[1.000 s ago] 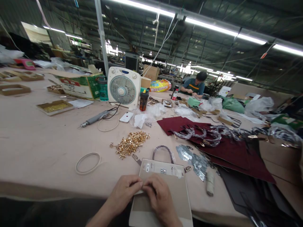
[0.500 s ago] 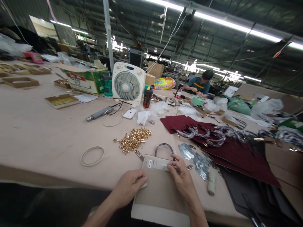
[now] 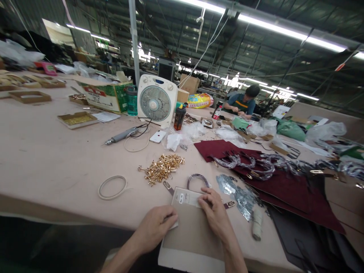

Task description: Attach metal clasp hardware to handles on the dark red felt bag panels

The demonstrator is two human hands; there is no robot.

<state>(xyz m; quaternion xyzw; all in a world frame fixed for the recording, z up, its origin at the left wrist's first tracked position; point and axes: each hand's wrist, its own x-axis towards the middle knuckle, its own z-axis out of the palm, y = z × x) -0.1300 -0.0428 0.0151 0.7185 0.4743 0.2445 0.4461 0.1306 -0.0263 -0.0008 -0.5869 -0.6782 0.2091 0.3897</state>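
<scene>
A beige bag panel (image 3: 193, 227) lies in front of me at the table edge, with a plastic-wrapped handle (image 3: 196, 178) arching beyond its top. Straps with gold buckles (image 3: 167, 184) stick out at both upper sides. My left hand (image 3: 159, 225) is closed in a pinch at the panel's left edge; a small pale corner shows under its fingers, its kind unclear. My right hand (image 3: 214, 210) rests over the pale top strip (image 3: 186, 198), thumb and forefinger brought together on it. Whatever lies between those fingertips is too small to make out.
Gold metal fasteners (image 3: 162, 168) are heaped beyond the panel, and flat silver plates (image 3: 241, 195) to its right. A tape roll (image 3: 112, 187) and an electric screwdriver (image 3: 121, 135) lie left. Dark red panels (image 3: 284, 185) are stacked right. A fan (image 3: 156, 100) stands behind; a co-worker (image 3: 241, 102) sits farther back.
My right hand has shifted slightly left along the top strip, uncovering more of the right buckle strap. The left hand keeps its pinch. The whole view has moved a little.
</scene>
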